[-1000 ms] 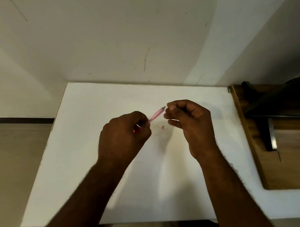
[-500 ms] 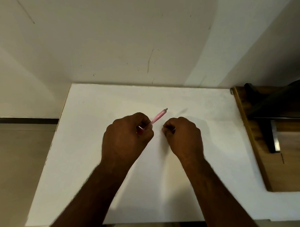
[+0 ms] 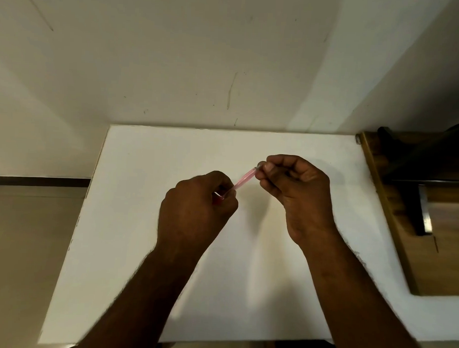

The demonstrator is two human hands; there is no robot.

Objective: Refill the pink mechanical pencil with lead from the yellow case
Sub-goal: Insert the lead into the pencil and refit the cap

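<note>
Pink mechanical pencil tilted, between hands

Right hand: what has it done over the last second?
The right hand dropped to the table where a small pink piece lay, then rose again; its fingertips now pinch the pencil at its far end. That piece is out of sight. The left hand kept its grip.

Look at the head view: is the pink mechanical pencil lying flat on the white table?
No: the pink mechanical pencil is held above the white table, gripped by the left hand and pinched by the right hand.
</note>
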